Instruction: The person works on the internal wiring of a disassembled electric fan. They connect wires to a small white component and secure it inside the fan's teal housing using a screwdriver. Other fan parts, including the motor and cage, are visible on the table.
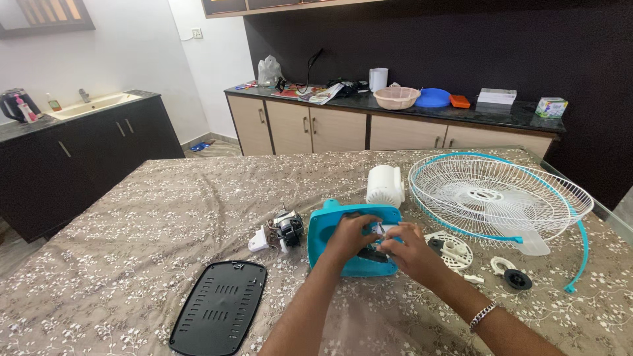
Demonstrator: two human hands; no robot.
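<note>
Meeting over the blue fan base (328,227), both hands' fingers (369,221) curl.

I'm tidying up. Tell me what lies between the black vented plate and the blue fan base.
In the head view, only bare tablecloth separates the black plate from the blue base.

table (132,217) in floral cloth bears fan guard (494,194), black vented plate (219,306).

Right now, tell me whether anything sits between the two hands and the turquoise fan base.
Nothing visible does. The left hand and the right hand both rest directly on the turquoise fan base, fingers in its open middle, which they partly hide.
</note>
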